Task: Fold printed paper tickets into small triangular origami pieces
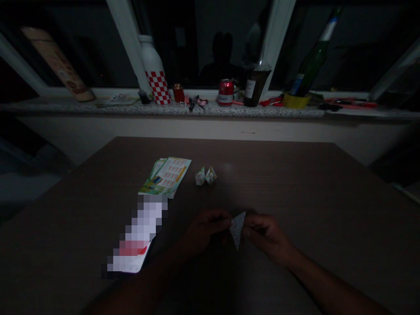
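Green-and-yellow printed sheets with calendar-like grids (169,175) lie in a loose, fanned stack left of the middle of the table, and a bright-screened phone (139,258), mostly hidden by pixelation, lies just below them, near the left forearm. Two small folded paper pieces with pointed tips (205,176) stand side by side beyond the hands, to the right of the sheets. Nearer the person, a small printed paper folded into a triangle (238,229) is held above the table, one point down, between the left hand (211,225) and the right hand (265,234); each has its thumb and fingers closed on an edge. Shadow darkens the brown wood-grain table (311,188) around them. Behind it, a speckled stone windowsill (203,109) carries a white bottle with red checks (157,78), a red can (225,92), a dark cup (256,87) and a green glass bottle (311,65) leaning in a yellow roll (295,101). The room is dim, and the dark window panes reflect a silhouette.
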{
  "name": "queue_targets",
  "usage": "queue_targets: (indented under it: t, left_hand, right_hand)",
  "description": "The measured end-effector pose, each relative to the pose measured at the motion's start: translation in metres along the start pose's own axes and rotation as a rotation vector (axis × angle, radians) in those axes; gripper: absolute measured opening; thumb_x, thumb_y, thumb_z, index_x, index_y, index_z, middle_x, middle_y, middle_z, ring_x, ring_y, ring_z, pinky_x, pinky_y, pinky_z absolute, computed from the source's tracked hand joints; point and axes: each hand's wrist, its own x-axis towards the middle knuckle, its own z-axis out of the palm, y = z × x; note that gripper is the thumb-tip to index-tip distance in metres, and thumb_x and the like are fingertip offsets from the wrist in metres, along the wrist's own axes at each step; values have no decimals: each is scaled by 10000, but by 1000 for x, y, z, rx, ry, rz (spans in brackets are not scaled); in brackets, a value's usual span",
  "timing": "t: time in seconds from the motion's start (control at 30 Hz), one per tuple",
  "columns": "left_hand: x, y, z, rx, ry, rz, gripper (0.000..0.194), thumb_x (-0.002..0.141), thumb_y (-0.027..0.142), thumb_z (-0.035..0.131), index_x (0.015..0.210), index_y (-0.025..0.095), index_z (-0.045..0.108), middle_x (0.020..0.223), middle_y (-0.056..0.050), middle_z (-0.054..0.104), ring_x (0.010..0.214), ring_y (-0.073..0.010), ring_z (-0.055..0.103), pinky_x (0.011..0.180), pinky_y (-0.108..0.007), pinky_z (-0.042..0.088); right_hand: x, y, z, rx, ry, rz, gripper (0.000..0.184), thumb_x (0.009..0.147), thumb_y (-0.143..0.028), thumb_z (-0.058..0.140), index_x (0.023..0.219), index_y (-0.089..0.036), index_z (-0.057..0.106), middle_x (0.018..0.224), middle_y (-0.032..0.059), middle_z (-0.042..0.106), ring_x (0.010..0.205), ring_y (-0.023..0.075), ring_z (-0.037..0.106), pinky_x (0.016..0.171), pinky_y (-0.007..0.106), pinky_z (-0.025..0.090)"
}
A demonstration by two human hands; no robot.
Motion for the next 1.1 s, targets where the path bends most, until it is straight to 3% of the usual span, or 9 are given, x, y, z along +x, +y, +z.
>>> queue_targets:
  t: [0.27, 0.43, 0.73, 1.1]
  left_hand:
    - [-3, -2, 0, 28, 13, 17, 268, 753, 397, 655, 701, 141, 595, 598, 25, 526, 521, -96, 461, 525, -222, 341]
    - [-8, -1, 9, 227, 50, 95, 248, 813, 383, 587, 719, 153, 583, 611, 44, 497, 547, -93, 439, 532, -210, 324]
    - [-10, 3, 12, 467, 59, 155, 245, 886, 344, 504, 808, 150, 633, 698, 10, 578, 666, -131, 525, 630, -228, 382]
    - [-9, 0, 9, 560, 24, 155, 345, 918, 400, 421, 666, 173, 485, 617, 47, 421, 584, -107, 401, 559, -226, 292]
  right_hand:
    - [-1, 0, 1, 80, 34, 23, 149, 859, -316, 614, 922, -184, 639, 720, 15, 661, 657, 127, 608, 611, 224, 476]
    - [0, 3, 3, 1, 121, 44, 177, 756, -198, 681, 927, -184, 641, 753, 11, 662, 634, 121, 610, 568, 211, 463]
    - [0, 5, 5, -39, 184, 19, 180, 770, -306, 689, 889, -202, 605, 683, 0, 619, 579, 123, 567, 522, 218, 453]
    - [-1, 5, 4, -123, 196, -49, 106, 777, -287, 684, 805, -194, 641, 689, 16, 638, 612, 137, 586, 564, 232, 467]
